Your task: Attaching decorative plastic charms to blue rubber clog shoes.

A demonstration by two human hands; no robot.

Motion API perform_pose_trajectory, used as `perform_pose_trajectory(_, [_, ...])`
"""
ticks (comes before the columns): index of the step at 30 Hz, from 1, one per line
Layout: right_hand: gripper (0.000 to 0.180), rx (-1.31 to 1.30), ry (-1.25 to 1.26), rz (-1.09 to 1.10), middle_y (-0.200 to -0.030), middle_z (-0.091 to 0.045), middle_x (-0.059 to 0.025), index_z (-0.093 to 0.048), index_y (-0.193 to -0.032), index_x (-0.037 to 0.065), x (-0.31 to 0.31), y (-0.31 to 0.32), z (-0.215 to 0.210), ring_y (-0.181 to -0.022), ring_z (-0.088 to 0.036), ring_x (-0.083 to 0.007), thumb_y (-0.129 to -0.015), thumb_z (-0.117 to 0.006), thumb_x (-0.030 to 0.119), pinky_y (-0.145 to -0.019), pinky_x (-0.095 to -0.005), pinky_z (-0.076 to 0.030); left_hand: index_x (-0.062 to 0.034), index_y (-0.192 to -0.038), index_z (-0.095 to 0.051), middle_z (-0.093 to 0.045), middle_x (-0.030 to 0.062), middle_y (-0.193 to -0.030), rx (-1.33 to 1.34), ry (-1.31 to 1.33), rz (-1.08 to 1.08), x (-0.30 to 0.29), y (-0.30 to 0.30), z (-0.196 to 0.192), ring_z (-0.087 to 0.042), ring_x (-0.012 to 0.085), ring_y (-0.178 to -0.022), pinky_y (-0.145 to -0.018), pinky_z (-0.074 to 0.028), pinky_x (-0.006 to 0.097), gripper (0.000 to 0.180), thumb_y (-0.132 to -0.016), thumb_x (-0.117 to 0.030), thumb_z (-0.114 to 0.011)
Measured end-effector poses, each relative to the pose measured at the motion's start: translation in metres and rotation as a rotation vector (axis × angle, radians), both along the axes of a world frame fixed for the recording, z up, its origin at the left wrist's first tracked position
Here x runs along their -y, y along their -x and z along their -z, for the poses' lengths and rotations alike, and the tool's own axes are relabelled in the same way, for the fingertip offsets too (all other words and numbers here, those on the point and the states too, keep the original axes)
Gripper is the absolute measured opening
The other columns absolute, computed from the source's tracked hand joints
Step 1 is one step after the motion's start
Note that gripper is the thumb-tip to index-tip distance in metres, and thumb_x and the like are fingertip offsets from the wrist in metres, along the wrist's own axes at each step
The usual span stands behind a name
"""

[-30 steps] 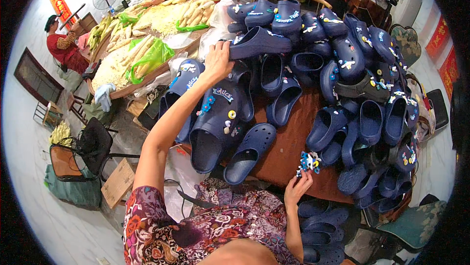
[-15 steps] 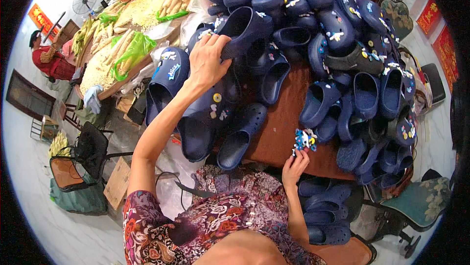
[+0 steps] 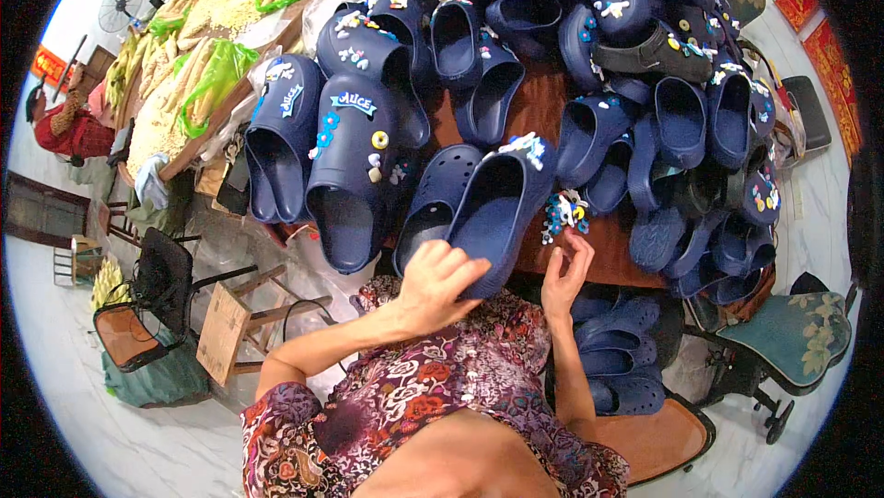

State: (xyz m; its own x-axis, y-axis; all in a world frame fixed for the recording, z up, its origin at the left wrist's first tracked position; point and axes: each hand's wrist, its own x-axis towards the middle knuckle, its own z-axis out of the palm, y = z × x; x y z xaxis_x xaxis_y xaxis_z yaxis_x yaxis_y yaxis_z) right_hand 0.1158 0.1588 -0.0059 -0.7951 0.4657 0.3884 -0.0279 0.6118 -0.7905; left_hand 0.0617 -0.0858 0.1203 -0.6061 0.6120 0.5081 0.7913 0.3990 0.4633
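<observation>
My left hand [image 3: 435, 279] grips the heel end of a navy clog [image 3: 502, 208] with white charms on its toe, held just above my lap at the table's near edge. A plain navy clog [image 3: 433, 203] lies right beside it on the left. My right hand [image 3: 564, 270] has its fingers partly curled and its fingertips on a small cluster of colourful shoe charms [image 3: 564, 213] lying on the brown table [image 3: 562, 249]. Two decorated navy clogs [image 3: 354, 157] lie to the left of these.
A large heap of navy clogs [image 3: 645, 47] covers the table's far and right side. More clogs [image 3: 622, 360] are stacked on the floor at my right. A wooden stool [image 3: 230, 323] and black chair [image 3: 161, 282] stand left. Corn husks [image 3: 198, 47] pile up far left.
My left hand pulled the charm-decorated clog from the far pile back toward my body. My head tilted down and closer. The right hand stayed by the charms.
</observation>
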Motion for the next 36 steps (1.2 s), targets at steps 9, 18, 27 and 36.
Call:
perform_pose_trajectory(9, [0.035, 0.098, 0.262, -0.22, -0.122, -0.05, -0.0152, -0.049, -0.129, -0.003, 0.021, 0.015, -0.008, -0.107, -0.057, -0.0248, -0.1, -0.054, 0.015, -0.088, -0.0351, -0.051, -0.0104, -0.114, -0.063, -0.056, 0.0036, -0.092, 0.001, 0.147, 0.136, -0.011, -0.028, 0.066, -0.053, 0.0243, -0.085, -0.076, -0.043, 0.038, 0.065, -0.053, -0.016, -0.084])
perform_pose_trajectory(18, [0.04, 0.298, 0.322, -0.259, -0.123, -0.053, -0.0159, -0.047, -0.132, -0.001, 0.017, 0.007, 0.007, -0.104, -0.058, -0.026, -0.103, -0.05, 0.026, -0.085, -0.0346, -0.049, -0.0103, -0.103, -0.062, -0.055, 0.005, -0.085, 0.086, 0.39, 0.285, -0.02, -0.041, 0.132, -0.057, 0.0241, -0.084, -0.075, -0.044, 0.038, 0.039, -0.07, -0.025, -0.076])
perform_pose_trajectory(27, [0.027, 0.352, 0.246, -0.166, -0.083, -0.065, -0.0105, -0.056, -0.101, 0.002, -0.001, 0.04, -0.012, -0.071, -0.062, -0.0206, -0.099, -0.059, 0.029, -0.07, -0.0351, -0.051, -0.0041, -0.096, -0.065, -0.061, 0.0131, -0.088, 0.427, -0.024, 0.091, -0.028, 0.022, 0.063, -0.06, 0.0335, -0.087, -0.077, -0.049, 0.042, 0.015, -0.085, -0.011, -0.07])
perform_pose_trajectory(36, [0.046, 0.638, 0.039, -0.261, -0.068, -0.06, -0.0144, -0.055, -0.082, 0.001, -0.01, 0.071, -0.032, -0.063, -0.061, -0.0267, -0.094, -0.064, 0.044, -0.06, -0.0394, -0.046, 0.002, -0.124, -0.05, -0.056, 0.0212, -0.113, 0.432, 0.002, -0.284, -0.052, 0.021, 0.075, -0.06, 0.0391, -0.099, -0.082, -0.051, 0.045, 0.038, -0.091, -0.012, -0.063])
